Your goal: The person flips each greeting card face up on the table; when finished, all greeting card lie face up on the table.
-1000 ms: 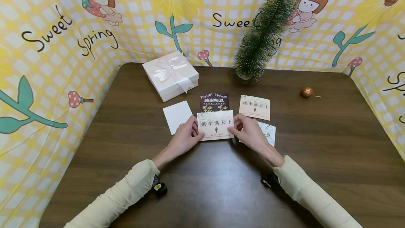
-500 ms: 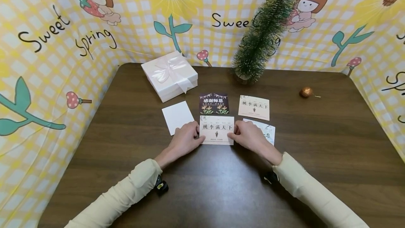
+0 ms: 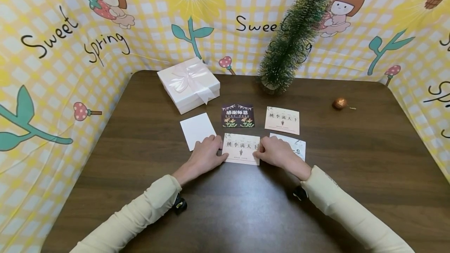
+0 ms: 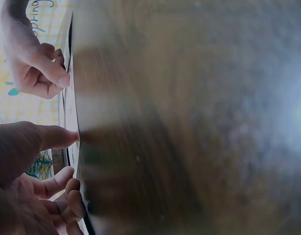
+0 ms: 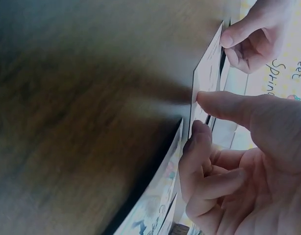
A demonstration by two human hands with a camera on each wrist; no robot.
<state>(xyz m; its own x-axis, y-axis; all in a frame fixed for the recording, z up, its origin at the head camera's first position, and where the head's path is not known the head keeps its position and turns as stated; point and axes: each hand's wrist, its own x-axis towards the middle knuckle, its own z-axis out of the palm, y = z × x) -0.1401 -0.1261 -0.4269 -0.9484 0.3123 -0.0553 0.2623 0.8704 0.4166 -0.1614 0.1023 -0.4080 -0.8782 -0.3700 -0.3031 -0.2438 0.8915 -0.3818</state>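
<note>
A cream card (image 3: 241, 149) with printed characters lies low at the table, flat or nearly so, between the two hands. The left hand (image 3: 206, 153) holds its left edge, thumb on the printed face. At the right edge, the right hand (image 3: 279, 151) pinches it; the right wrist view shows that thumb (image 5: 221, 105) on the card and the other fingers bent beside it. Just behind is a dark purple card (image 3: 238, 115) with flowers. A plain white card (image 3: 198, 130) lies by the left hand. Partly under the right hand is a pale card (image 3: 299, 145) with dark writing.
A second cream card (image 3: 282, 120) lies at back right. Beyond the cards stand a white gift box (image 3: 190, 83) with a ribbon bow and a small green tree (image 3: 295, 34). A copper ball ornament (image 3: 340, 103) sits on the brown table (image 3: 239, 214), far right.
Both hands have brought the cream card down and towards the person. The purple card, which it partly covered before, now shows fully.
</note>
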